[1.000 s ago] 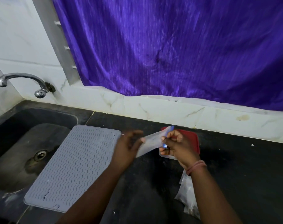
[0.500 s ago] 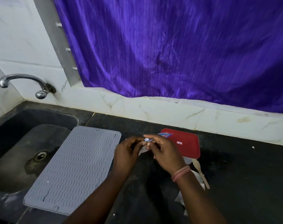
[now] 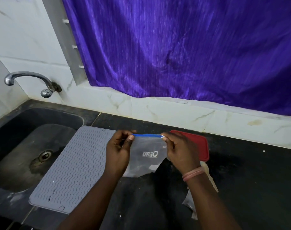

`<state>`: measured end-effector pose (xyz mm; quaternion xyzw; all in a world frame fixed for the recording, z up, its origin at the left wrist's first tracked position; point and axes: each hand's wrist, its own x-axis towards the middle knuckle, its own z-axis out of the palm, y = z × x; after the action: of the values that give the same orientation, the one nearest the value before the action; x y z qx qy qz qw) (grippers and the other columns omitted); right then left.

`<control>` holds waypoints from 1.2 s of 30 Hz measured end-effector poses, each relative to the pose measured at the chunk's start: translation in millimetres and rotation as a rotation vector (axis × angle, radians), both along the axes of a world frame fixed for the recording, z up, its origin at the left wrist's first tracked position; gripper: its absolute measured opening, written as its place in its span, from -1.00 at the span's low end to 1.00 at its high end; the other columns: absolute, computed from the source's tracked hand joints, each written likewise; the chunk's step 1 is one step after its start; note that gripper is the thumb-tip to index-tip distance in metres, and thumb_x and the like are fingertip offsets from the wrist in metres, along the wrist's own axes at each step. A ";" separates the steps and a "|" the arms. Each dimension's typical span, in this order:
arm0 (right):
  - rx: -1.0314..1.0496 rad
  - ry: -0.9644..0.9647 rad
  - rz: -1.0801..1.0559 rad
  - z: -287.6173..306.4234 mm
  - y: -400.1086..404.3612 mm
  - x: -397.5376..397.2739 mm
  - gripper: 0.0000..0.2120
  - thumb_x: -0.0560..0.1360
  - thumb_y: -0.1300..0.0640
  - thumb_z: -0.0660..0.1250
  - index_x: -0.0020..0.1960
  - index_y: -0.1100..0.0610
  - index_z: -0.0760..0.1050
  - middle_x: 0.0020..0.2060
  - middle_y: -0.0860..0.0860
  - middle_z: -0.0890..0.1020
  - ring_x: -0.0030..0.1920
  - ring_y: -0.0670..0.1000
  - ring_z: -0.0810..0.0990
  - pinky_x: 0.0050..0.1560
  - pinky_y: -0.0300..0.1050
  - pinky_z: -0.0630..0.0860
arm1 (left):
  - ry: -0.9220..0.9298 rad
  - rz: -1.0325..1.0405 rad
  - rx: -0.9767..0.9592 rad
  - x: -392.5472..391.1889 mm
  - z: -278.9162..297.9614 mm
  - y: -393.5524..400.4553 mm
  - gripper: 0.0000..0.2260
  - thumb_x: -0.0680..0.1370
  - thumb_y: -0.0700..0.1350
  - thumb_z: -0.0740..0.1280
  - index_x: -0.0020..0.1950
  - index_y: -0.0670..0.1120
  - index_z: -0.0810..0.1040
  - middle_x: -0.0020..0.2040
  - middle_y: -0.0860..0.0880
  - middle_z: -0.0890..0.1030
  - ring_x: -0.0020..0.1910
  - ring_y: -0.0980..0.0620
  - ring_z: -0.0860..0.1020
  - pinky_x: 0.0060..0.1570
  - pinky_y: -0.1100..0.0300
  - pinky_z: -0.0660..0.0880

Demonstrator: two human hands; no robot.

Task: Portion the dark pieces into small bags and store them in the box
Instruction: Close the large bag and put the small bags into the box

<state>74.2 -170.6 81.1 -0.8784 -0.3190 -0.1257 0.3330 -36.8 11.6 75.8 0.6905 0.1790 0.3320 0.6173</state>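
Note:
A small clear zip bag (image 3: 146,156) with a blue seal strip and white lettering hangs above the black counter. My left hand (image 3: 119,151) pinches its top left corner. My right hand (image 3: 179,151) pinches the top right corner, and the strip is stretched flat between them. Behind my right hand lies a box with a red lid (image 3: 199,145), partly hidden. A pale wooden spoon (image 3: 209,175) lies beside my right wrist. More clear bags (image 3: 189,203) lie under my right forearm. No dark pieces are visible.
A grey ribbed mat (image 3: 71,168) lies to the left, overlapping the dark sink (image 3: 25,146). A metal tap (image 3: 33,80) juts from the tiled wall. A purple curtain (image 3: 183,47) hangs behind the black counter (image 3: 249,188).
The bag was bunched between my hands close together; my hands have moved apart and the bag now hangs spread flat by its blue strip.

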 end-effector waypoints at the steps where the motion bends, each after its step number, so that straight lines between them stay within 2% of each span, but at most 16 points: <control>1: -0.008 0.005 -0.019 -3.1 -3.8 3.9 -0.76 0.54 0.10 0.30 0.15 -0.05 0.66 -0.05 -0.08 0.60 -0.06 0.00 0.60 -0.03 -0.07 0.58 | -0.023 -0.010 -0.062 -1.6 0.5 4.0 -0.95 0.63 -0.28 0.32 -0.01 -0.18 0.55 0.07 -0.03 0.72 0.13 -0.01 0.67 0.13 0.01 0.58; 4: 0.040 0.027 -0.028 -11.9 -9.8 11.4 -0.78 0.49 0.24 0.35 0.06 0.02 0.67 -0.07 -0.07 0.43 -0.03 0.01 0.52 0.03 -0.09 0.52 | -0.002 0.066 -0.101 -3.6 -2.8 12.9 -0.96 0.67 -0.23 0.27 0.04 -0.16 0.50 -0.03 0.05 0.67 0.01 0.02 0.64 0.07 -0.07 0.57; 8: 0.226 0.265 0.002 -22.8 -4.3 11.5 -0.84 0.56 0.22 0.34 -0.01 -0.01 0.62 0.05 -0.10 0.57 0.04 -0.10 0.59 0.15 -0.10 0.53 | 0.037 0.116 -0.141 0.1 -17.2 12.8 -0.92 0.69 -0.17 0.25 0.02 -0.04 0.48 -0.21 -0.02 0.52 -0.22 -0.03 0.50 -0.17 -0.14 0.57; 11: 0.409 0.558 -0.021 -24.8 2.8 8.1 -0.91 0.61 0.11 0.31 -0.05 -0.04 0.55 -0.24 -0.13 0.62 -0.23 -0.09 0.55 -0.08 0.02 0.54 | 0.086 0.161 -0.096 3.8 -24.0 12.9 -0.95 0.69 -0.04 0.27 0.03 0.04 0.49 -0.21 -0.18 0.54 -0.26 -0.08 0.50 -0.27 -0.17 0.54; 14: 0.504 0.567 -0.069 -20.0 12.6 4.7 -0.89 0.65 0.16 0.25 -0.05 0.03 0.48 -0.28 -0.05 0.55 -0.34 -0.15 0.47 -0.21 -0.15 0.45 | 0.210 0.120 -0.146 4.9 -25.7 12.1 -0.80 0.64 0.14 0.27 0.12 0.05 0.51 -0.13 -0.09 0.68 -0.19 -0.07 0.64 -0.13 -0.10 0.60; 16: 0.523 0.563 -0.128 -21.7 20.2 6.8 -0.88 0.66 0.20 0.20 -0.04 0.07 0.46 -0.26 0.03 0.59 -0.37 -0.24 0.53 -0.27 -0.25 0.46 | 0.377 -0.045 -0.327 2.5 -30.1 11.6 -0.59 0.57 0.28 0.27 0.19 -0.01 0.55 0.02 -0.11 0.72 -0.03 -0.12 0.70 0.04 -0.12 0.64; 18: 0.534 0.580 -0.182 -29.2 29.2 12.7 -0.81 0.65 0.23 0.17 -0.07 0.00 0.44 -0.26 0.15 0.63 -0.34 -0.10 0.62 -0.27 -0.16 0.52 | 0.461 -0.286 -0.564 -6.5 -41.7 10.7 -0.54 0.57 0.24 0.32 0.24 -0.10 0.60 0.10 -0.18 0.72 0.07 -0.22 0.70 0.14 -0.22 0.61; 19: 0.524 0.578 -0.211 -33.7 33.2 15.6 -0.79 0.64 0.24 0.16 -0.08 -0.01 0.43 -0.25 0.17 0.63 -0.28 0.01 0.64 -0.20 -0.09 0.53 | 0.499 -0.364 -0.596 -13.6 -47.8 10.3 -0.57 0.57 0.18 0.37 0.24 -0.14 0.62 0.11 -0.20 0.72 0.09 -0.24 0.70 0.17 -0.23 0.59; 21: 0.510 0.562 -0.253 -41.4 41.4 23.0 -0.80 0.62 0.27 0.17 -0.05 0.01 0.46 -0.20 0.10 0.63 -0.16 0.11 0.63 -0.10 -0.04 0.52 | 0.555 -0.385 -0.545 -22.4 -61.3 9.8 -0.62 0.53 0.08 0.47 0.17 -0.19 0.66 0.07 -0.20 0.73 0.06 -0.23 0.71 0.16 -0.24 0.60; 23: 0.489 0.551 -0.270 -43.9 49.4 26.6 -0.86 0.62 0.26 0.21 0.09 0.10 0.50 -0.08 0.03 0.64 -0.04 0.08 0.63 -0.05 -0.13 0.47 | 0.578 -0.270 -0.409 -22.9 -70.7 11.2 -0.68 0.51 0.06 0.49 0.05 -0.19 0.67 -0.08 -0.13 0.75 -0.09 -0.15 0.74 0.03 -0.14 0.65; 25: 0.417 0.584 -0.238 -47.7 56.5 25.4 -0.74 0.63 0.23 0.24 0.32 0.14 0.45 0.08 0.04 0.62 0.10 0.05 0.61 0.03 -0.24 0.44 | 0.553 -0.161 -0.331 -16.6 -74.5 16.9 -0.71 0.54 0.06 0.46 0.02 -0.18 0.65 -0.15 -0.11 0.75 -0.17 -0.10 0.74 -0.09 -0.06 0.68; 26: 0.350 0.551 -0.224 -52.0 58.5 22.3 -0.66 0.63 0.22 0.25 0.39 0.14 0.40 0.17 0.08 0.59 0.17 0.06 0.58 0.12 -0.21 0.45 | 0.526 -0.141 -0.330 -12.0 -75.7 19.3 -0.72 0.55 0.05 0.45 0.04 -0.16 0.65 -0.13 -0.11 0.75 -0.15 -0.09 0.74 -0.09 -0.05 0.68; 28: 0.178 0.385 -0.195 -67.5 61.6 11.4 -0.60 0.58 0.25 0.25 0.42 0.15 0.39 0.32 0.17 0.49 0.31 0.14 0.49 0.32 -0.06 0.42 | 0.524 -0.122 -0.334 -1.0 -82.2 23.8 -0.75 0.58 0.04 0.43 0.08 -0.13 0.65 -0.09 -0.10 0.76 -0.12 -0.07 0.74 -0.03 -0.09 0.68; 30: -0.008 0.289 -0.124 -86.3 63.6 -6.2 -0.59 0.56 0.25 0.23 0.41 0.15 0.41 0.44 0.19 0.36 0.46 0.17 0.35 0.46 -0.03 0.31 | 0.579 -0.125 -0.301 12.4 -93.5 26.2 -0.78 0.59 0.04 0.41 0.09 -0.10 0.64 -0.08 -0.10 0.75 -0.11 -0.08 0.74 0.02 -0.12 0.67; 33: -0.263 0.363 0.032 -109.9 62.7 -31.6 -0.52 0.55 0.21 0.22 0.47 0.10 0.35 0.53 0.15 0.26 0.54 0.14 0.24 0.54 -0.07 0.19 | 0.762 -0.087 -0.159 32.7 -120.7 28.8 -0.76 0.60 0.04 0.39 0.13 -0.12 0.59 0.01 -0.12 0.71 -0.02 -0.10 0.69 0.11 -0.15 0.62; 36: -0.475 0.436 0.138 -132.0 52.4 -44.5 -0.46 0.53 0.21 0.27 0.50 0.11 0.28 0.53 0.18 0.23 0.53 0.18 0.21 0.54 -0.03 0.18 | 0.878 -0.003 -0.034 43.9 -143.6 31.7 -0.67 0.59 0.02 0.40 0.27 -0.12 0.51 0.18 -0.09 0.63 0.13 -0.09 0.62 0.20 -0.04 0.56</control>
<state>29.7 -118.2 -51.0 -0.9139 -0.3195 0.1661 0.1872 7.1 43.3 -67.8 0.7562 0.4287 0.0029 0.4943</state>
